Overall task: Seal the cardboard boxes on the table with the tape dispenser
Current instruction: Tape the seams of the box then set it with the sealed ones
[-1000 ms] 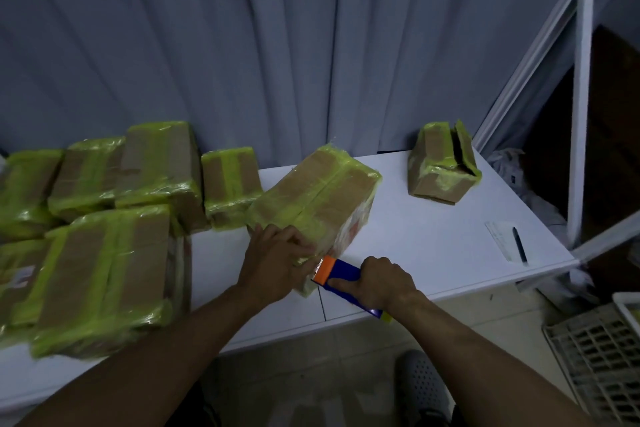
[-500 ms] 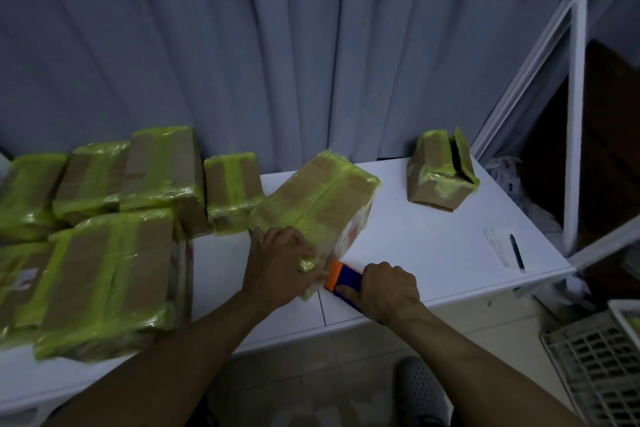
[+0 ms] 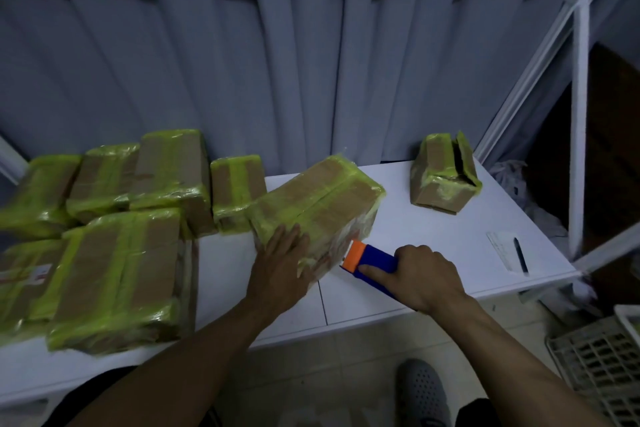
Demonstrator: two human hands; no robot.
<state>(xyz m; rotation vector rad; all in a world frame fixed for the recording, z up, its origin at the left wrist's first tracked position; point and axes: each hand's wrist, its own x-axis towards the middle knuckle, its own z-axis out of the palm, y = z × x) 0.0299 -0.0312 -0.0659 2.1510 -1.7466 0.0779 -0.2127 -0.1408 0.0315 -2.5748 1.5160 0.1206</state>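
Observation:
A cardboard box banded with yellow-green tape lies at an angle in the middle of the white table. My left hand presses flat on its near end, fingers straight. My right hand grips a blue tape dispenser, forefinger laid along its side. The dispenser's orange front edge touches the box's near right side. A smaller taped box with an open, torn flap stands at the back right.
Several taped boxes are piled at the table's left. A paper slip and a pen lie near the right edge. A grey curtain hangs behind, a white frame post stands at right, and a plastic crate sits on the floor.
My left hand's fingers have straightened and spread flat on the box. The dispenser has slid a little to the right along the box's side. The view has tilted slightly downward.

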